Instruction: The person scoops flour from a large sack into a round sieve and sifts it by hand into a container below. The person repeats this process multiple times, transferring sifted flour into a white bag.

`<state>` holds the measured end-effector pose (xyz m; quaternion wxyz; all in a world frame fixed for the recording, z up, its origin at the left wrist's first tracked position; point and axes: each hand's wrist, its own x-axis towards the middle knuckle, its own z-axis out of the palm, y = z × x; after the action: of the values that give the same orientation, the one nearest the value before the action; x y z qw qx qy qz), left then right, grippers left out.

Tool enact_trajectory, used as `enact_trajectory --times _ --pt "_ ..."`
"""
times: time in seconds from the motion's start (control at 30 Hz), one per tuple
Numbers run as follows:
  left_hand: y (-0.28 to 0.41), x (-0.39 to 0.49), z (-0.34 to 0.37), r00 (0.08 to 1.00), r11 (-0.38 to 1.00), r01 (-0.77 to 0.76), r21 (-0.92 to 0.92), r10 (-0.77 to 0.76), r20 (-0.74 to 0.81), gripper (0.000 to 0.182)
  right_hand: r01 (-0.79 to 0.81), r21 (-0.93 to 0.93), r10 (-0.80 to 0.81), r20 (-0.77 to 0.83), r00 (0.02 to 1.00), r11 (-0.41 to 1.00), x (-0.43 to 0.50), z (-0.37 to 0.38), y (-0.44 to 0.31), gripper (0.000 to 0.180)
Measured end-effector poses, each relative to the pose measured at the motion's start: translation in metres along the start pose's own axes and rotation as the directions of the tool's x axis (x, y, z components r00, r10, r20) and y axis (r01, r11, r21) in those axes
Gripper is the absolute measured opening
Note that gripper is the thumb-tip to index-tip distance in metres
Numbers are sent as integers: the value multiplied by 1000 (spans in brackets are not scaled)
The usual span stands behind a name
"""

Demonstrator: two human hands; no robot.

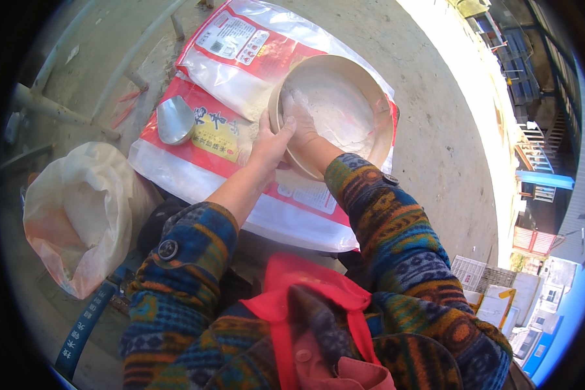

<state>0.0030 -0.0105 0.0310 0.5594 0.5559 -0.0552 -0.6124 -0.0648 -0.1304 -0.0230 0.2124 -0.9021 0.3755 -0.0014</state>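
A round sieve with a pale, wood-like rim [384, 129] is tilted over flattened red-and-white plastic sacks [185, 163]. Whitish flour-like powder [343, 109] covers much of the mesh inside it. My left hand [269, 142] grips the sieve's left rim, its thumb lying by my other hand. Inside the sieve, near that same wall, is my right hand [300, 122], its fingers dusted white and partly hidden in the powder. Whether those fingers hold anything does not show. A metal scoop [175, 119] lies on the sacks left of the sieve. Pale powder is spilled beside the rim.
An open plastic sack [44, 222] with whitish contents stands at the left. Pale metal tubes [61, 111] form a frame at upper left. Near the sack runs a blue strap-like band [85, 326] bearing writing. Crates [482, 273] stand far right on the concrete floor [434, 146].
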Motion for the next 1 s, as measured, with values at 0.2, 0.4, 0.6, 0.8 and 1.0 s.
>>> enact_trajectory --times 0.2,0.4,0.6,0.8,1.0 --pt "-9 4 -3 999 999 -35 -25 36 28 75 254 -239 -131 434 891 937 -52 -51 13 64" --pt "-6 -1 2 996 999 8 -44 -4 92 73 -17 -342 -52 -193 980 940 -30 -33 78 66" --pt "-16 13 -9 998 998 -53 38 51 44 71 67 -156 -17 304 952 986 -21 -9 3 60" --pt "-4 5 -5 1000 1000 -16 -21 17 26 70 517 -266 -372 445 814 813 -71 -33 22 60" --pt "1 -1 3 999 998 -11 55 8 47 72 183 -380 -139 142 980 907 -61 -65 89 73"
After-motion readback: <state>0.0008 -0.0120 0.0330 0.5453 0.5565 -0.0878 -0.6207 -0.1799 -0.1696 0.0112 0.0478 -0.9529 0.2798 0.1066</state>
